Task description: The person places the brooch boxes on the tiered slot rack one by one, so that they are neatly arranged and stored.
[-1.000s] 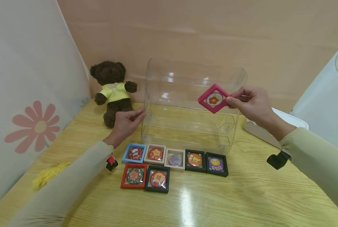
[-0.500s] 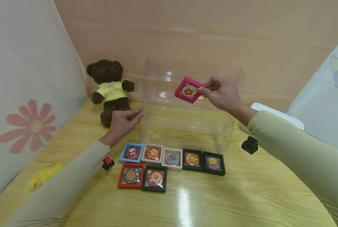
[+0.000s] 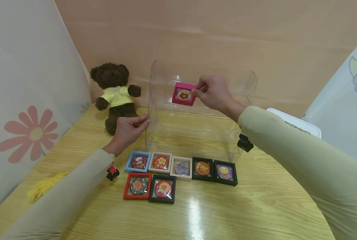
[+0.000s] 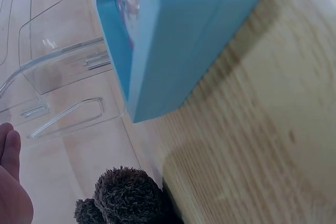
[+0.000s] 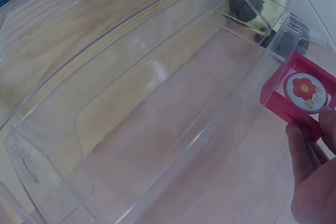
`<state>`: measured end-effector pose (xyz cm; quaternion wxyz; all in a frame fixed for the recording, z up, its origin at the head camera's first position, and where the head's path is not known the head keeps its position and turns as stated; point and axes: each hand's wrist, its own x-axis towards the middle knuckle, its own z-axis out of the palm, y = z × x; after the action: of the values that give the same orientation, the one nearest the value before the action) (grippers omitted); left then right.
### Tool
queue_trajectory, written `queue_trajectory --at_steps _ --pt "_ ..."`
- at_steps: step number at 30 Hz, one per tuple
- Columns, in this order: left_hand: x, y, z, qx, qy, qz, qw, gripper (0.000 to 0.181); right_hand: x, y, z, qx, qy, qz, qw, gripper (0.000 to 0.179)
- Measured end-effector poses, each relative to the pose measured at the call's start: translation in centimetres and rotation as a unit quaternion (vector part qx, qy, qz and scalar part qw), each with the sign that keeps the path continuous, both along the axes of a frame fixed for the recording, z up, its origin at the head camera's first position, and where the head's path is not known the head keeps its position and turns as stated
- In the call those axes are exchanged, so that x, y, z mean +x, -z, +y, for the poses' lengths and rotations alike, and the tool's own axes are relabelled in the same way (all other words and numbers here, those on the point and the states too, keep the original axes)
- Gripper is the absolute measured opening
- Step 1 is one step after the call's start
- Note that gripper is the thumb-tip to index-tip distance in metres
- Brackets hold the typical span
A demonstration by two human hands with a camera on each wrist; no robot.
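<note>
My right hand (image 3: 214, 92) pinches a pink square display frame (image 3: 184, 94) by its right side, thumb in front. Inside the frame is a round badge with a red flower (image 5: 305, 93). The frame hangs in front of the upper part of a clear plastic tiered rack (image 3: 193, 134), towards its left half. At the rack's left side edge, my left hand (image 3: 126, 132) pinches the plastic between thumb and fingers. Below the rack lie two rows of framed badges, among them a blue frame (image 3: 137, 161), a red frame (image 3: 137, 186) and a black frame (image 3: 162, 189).
A brown teddy bear (image 3: 115, 95) in a yellow top sits left of the rack. Yellow string (image 3: 46, 186) lies near the left table edge. Behind my right sleeve stands a white-lidded box (image 3: 296, 123). An orange-tan backdrop (image 3: 226, 36) rises behind the rack.
My right hand has carried the pink frame leftward across the front of the rack, turning it from a diamond tilt to nearly level. My left hand stays at the rack's left edge.
</note>
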<state>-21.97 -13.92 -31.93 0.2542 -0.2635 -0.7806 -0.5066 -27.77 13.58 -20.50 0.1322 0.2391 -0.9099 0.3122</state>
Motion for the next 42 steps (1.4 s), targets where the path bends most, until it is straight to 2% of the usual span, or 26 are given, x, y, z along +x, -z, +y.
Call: queue_trajectory --at_steps 5,12,23,32,42 --pt "0.1 -0.2 0.0 0.0 0.0 0.005 1.0 0.02 -0.3 0.0 -1.0 0.032 -0.003 0.005 0.9995 0.017" --pt "0.5 -0.4 -0.1 0.003 -0.003 -0.003 1.0 0.02 -0.3 0.0 -2.2 0.06 -0.02 -0.01 0.998 0.014" --pt "0.3 -0.3 0.0 -0.001 -0.002 -0.01 0.9999 0.02 -0.3 -0.4 -2.8 0.086 -0.034 0.01 0.9957 0.012" --pt "0.3 -0.1 0.0 -0.004 -0.011 -0.012 0.9999 0.019 -0.2 -0.3 -3.5 0.085 -0.04 0.008 0.9955 0.013" --pt "0.2 0.0 0.1 0.008 0.003 -0.023 0.9997 0.019 -0.2 0.0 -4.1 0.066 -0.049 -0.014 0.9965 0.013"
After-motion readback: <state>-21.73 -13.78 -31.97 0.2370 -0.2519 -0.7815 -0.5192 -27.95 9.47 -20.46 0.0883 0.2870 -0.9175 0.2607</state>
